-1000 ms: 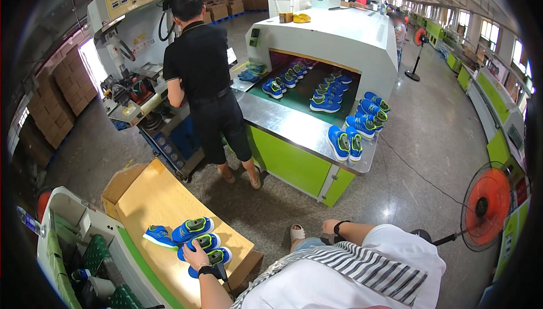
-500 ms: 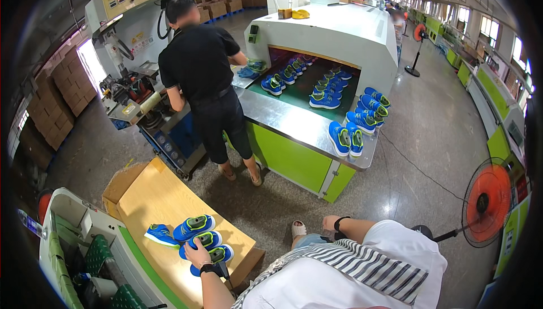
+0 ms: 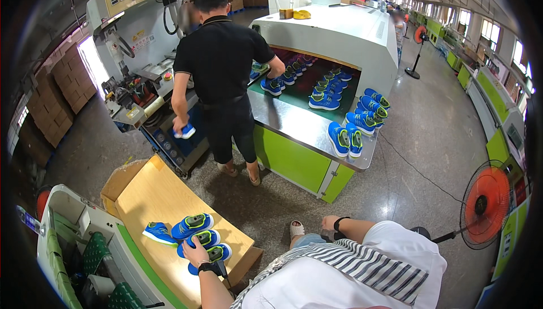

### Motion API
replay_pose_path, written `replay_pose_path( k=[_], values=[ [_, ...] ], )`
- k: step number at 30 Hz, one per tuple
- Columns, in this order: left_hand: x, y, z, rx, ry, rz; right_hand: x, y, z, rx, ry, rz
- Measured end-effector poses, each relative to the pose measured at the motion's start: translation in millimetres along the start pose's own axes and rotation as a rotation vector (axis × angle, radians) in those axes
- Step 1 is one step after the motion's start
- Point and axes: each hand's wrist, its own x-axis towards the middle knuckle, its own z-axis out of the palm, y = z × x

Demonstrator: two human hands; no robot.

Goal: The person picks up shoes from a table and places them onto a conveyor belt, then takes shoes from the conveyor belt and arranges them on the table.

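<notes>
1. Left hand (image 3: 196,252): laid over the nearer blue running shoes (image 3: 210,236), fingers touching the middle one. Whether it grips or only rests cannot be told. A dark band (image 3: 206,268) circles the wrist.
2. Right hand (image 3: 330,222): well apart from the left, near the body, fingers loosely curled. Whether it holds anything cannot be told.
3. Shoes under inspection: four, with lime-green trim, grouped on the near part of the wood-topped table (image 3: 153,193). Three sit side by side; the leftmost is set at a different angle.
4. Left of the table: a pale machine housing (image 3: 70,199) with a green edge.
5. Beyond the table: a co-worker (image 3: 220,54) in black, back to the camera, left hand on a blue shoe (image 3: 185,132), right arm extended to shoes at the conveyor.
6. White tunnel machine (image 3: 334,32): two rows of similar shoes on its green belt (image 3: 298,97); further shoes stand at the right end of the metal ledge (image 3: 294,121).
7. Far right: an orange pedestal fan (image 3: 489,201).
</notes>
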Motion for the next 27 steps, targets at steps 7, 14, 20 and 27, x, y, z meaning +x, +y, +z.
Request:
replay_pose_path(
  k=[7, 14, 20, 27],
  values=[
    [-1.7, 4.6, -3.0, -0.013, -0.016, 0.0, 2.8, -0.9, 0.5, -0.039, -0.024, 0.023],
    [-1.4, 3.0, -0.8, -0.007, 0.003, -0.006, -0.4, -0.7, -1.0, 0.001, -0.016, 0.013],
    [-1.1, 1.0, 0.8, -0.011, 0.008, 0.001, -2.3, 0.3, 1.0, -0.038, 0.029, -0.027],
    [-2.0, 1.4, 1.4, -0.026, 0.017, -0.001, -5.3, 0.2, -0.8, -0.007, -0.017, -0.033]
  ],
)
